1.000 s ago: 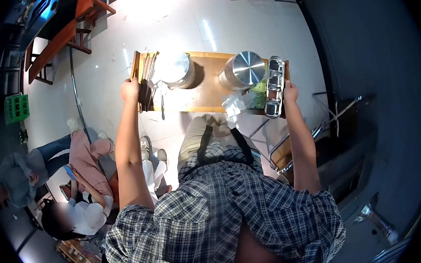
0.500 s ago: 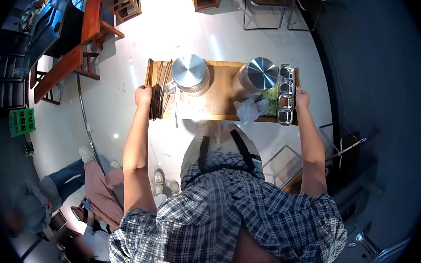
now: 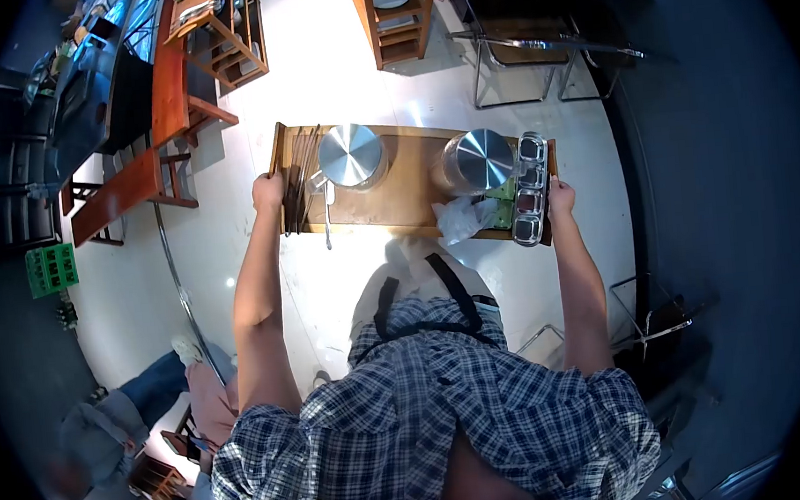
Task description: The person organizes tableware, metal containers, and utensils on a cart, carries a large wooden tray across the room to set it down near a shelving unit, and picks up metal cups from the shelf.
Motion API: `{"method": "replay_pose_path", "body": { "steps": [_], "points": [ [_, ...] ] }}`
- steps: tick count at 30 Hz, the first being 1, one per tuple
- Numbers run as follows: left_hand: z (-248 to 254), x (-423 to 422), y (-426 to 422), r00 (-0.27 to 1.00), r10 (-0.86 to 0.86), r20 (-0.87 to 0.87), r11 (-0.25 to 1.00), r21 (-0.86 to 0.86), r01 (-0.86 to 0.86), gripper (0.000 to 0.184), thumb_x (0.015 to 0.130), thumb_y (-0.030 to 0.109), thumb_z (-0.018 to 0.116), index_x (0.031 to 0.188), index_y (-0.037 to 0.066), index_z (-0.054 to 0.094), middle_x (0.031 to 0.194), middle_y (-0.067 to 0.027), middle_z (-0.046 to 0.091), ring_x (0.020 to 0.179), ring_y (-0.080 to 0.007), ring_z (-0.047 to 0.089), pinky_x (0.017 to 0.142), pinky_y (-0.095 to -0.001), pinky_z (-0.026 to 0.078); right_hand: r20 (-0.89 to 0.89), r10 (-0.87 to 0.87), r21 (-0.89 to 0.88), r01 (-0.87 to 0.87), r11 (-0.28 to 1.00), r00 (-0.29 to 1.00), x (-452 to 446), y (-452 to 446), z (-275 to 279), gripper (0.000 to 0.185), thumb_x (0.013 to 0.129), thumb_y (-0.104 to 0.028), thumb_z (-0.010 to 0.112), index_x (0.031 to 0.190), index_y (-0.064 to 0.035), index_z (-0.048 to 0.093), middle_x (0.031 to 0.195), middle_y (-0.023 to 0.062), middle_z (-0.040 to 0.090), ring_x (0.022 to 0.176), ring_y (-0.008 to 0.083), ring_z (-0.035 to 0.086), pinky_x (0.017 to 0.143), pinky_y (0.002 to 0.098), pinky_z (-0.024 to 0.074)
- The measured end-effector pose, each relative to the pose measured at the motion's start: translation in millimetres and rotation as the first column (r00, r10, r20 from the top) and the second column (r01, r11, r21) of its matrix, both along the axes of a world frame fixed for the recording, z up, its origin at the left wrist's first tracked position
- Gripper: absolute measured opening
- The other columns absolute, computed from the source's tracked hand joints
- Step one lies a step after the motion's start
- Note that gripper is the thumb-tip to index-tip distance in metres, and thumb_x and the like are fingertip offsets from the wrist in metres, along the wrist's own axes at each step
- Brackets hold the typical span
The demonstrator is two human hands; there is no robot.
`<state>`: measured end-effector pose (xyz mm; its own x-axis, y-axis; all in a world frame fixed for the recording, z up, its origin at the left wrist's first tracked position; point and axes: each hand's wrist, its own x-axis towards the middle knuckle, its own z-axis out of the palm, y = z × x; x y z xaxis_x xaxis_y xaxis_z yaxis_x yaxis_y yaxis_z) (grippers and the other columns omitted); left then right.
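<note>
A wooden tray (image 3: 404,179) is held out in front of my body. My left hand (image 3: 269,193) is closed around its left end, and my right hand (image 3: 560,197) grips the right end. Two clear jugs with round steel lids stand on it: the left jug (image 3: 351,157) and the right jug (image 3: 484,160). Long dark thin sticks (image 3: 297,188) lie near my left hand, beside a slim utensil (image 3: 328,220) jutting over the near edge. By my right hand are a steel rack of small cups (image 3: 528,188), green packets (image 3: 502,212) and a crumpled clear plastic bag (image 3: 461,219).
Ahead stand a wooden cart (image 3: 394,25) and a wooden shelf stand (image 3: 238,46). Red benches (image 3: 123,195) and a dark table (image 3: 107,104) line the left. Folding chairs (image 3: 521,57) are at the right. A green crate (image 3: 51,270) and seated people (image 3: 104,433) are at left.
I have moved forward with the tray: the cart, shelf stand and chairs ahead appear nearer, and the seated people have slipped lower in view. Both hands keep their hold.
</note>
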<state>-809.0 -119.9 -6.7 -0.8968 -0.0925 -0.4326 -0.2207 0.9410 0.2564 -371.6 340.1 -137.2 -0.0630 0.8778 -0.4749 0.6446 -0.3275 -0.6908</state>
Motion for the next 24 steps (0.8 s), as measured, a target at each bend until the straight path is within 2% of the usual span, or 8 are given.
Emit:
{"method": "replay_pose_path", "body": {
  "steps": [4,12,14,16,19,24],
  "points": [
    [-8,-39,16,1.0,-0.015,-0.021,1.0,0.001,0.015,0.041,0.078,0.037,0.051,0.101,0.006,0.064,0.099,-0.0176,0.064,0.096,-0.0338,0.059,0.083,-0.0405,0.045,0.033,0.045,0.004,-0.045,0.999,0.998,-43,20,-7,0.036,0.086,-0.03,0.056,0.085,0.0054,0.065,0.073,0.0149,0.065,0.064,0.0233,0.06,0.063,0.036,0.0458],
    [-27,-24,10,0.997,-0.018,0.078,1.0,0.022,0.017,0.039,0.077,0.032,0.05,0.1,0.004,0.064,0.096,-0.0195,0.064,0.092,-0.0336,0.06,0.082,-0.0392,0.046,0.193,0.073,0.001,-0.074,0.997,0.978,-3,6,-19,0.037,0.085,-0.033,0.055,0.088,0.0024,0.066,0.078,0.0178,0.065,0.071,0.0299,0.062,0.068,0.0377,0.0467],
    [-32,-38,29,0.995,-0.012,0.094,1.0,0.024,0.01,0.039,0.076,0.031,0.05,0.099,0.004,0.064,0.096,-0.02,0.063,0.092,-0.0337,0.06,0.082,-0.0393,0.046,0.174,0.042,0.135,-0.066,0.989,0.984,-11,19,-23,0.035,0.087,-0.029,0.056,0.076,0.0036,0.063,0.056,0.0029,0.052,0.046,0.0114,0.045,0.044,0.0285,0.035],
    [-28,-35,35,0.996,-0.05,0.078,0.999,0.003,0.05,0.038,0.075,0.03,0.05,0.1,0.004,0.064,0.095,-0.0198,0.064,0.092,-0.0333,0.06,0.082,-0.0394,0.046,0.161,0.031,0.105,-0.048,0.993,0.986,-8,17,-22,0.035,0.087,-0.029,0.056,0.077,0.0035,0.063,0.057,0.0036,0.055,0.047,0.0109,0.046,0.044,0.0282,0.0361],
    [-35,-36,31,0.994,-0.055,0.09,0.998,-0.012,0.056,0.039,0.073,0.025,0.049,0.103,0.005,0.063,0.097,-0.0192,0.063,0.092,-0.0338,0.06,0.082,-0.0404,0.046,0.032,-0.057,0.029,0.056,0.998,0.998,-9,-2,10,0.032,0.087,-0.028,0.056,0.078,0.0023,0.063,0.058,0.003,0.055,0.047,0.011,0.047,0.045,0.0267,0.038],
    [-32,-40,18,0.999,-0.013,0.043,1.0,-0.014,0.014,0.039,0.073,0.025,0.049,0.104,0.007,0.062,0.098,-0.0181,0.063,0.094,-0.0336,0.06,0.082,-0.0406,0.046,0.074,-0.012,0.053,0.008,0.999,0.997,-15,-10,-1,0.031,0.088,-0.028,0.056,0.078,0.0015,0.062,0.057,0.0012,0.053,0.046,0.0099,0.046,0.043,0.026,0.0362]
  ]
}}
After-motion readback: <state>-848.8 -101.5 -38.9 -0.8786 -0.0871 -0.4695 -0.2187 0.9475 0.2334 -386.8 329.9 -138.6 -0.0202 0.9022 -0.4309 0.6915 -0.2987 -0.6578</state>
